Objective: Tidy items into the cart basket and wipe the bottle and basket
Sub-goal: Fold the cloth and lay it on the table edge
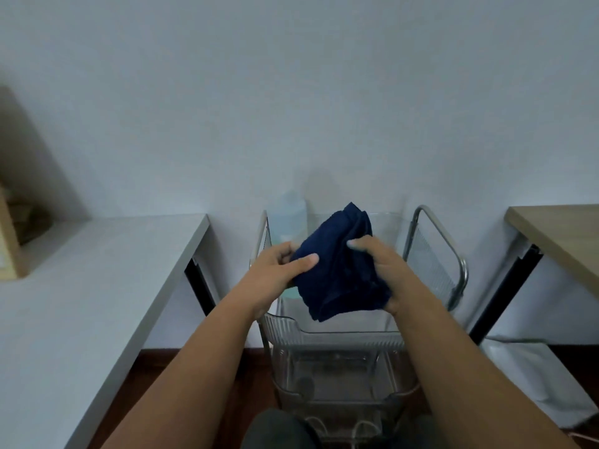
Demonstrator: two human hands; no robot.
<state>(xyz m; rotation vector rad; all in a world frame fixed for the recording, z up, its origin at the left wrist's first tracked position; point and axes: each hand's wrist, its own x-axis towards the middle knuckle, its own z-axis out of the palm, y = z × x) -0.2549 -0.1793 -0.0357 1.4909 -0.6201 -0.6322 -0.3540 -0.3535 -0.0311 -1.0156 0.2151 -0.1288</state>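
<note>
A dark blue cloth (pixel 340 270) is bunched up above the clear plastic top basket (pixel 324 332) of a metal-framed cart. My left hand (pixel 278 270) grips the cloth's left edge, thumb on top. On the other side my right hand (pixel 379 267) holds the cloth, thumb pressed into the fabric. A pale, translucent bottle (pixel 288 218) stands in the basket's far left corner, partly hidden by the cloth and my left hand. Something light teal (pixel 291 291) shows just under the cloth.
A grey table (pixel 97 286) stands to the left with a cardboard box (pixel 9 241) on it. A wooden-topped table (pixel 557 234) is at the right. The cart's lower clear basket (pixel 343 380) sits beneath. The cart's metal handle (pixel 453 254) rises at right. White wall behind.
</note>
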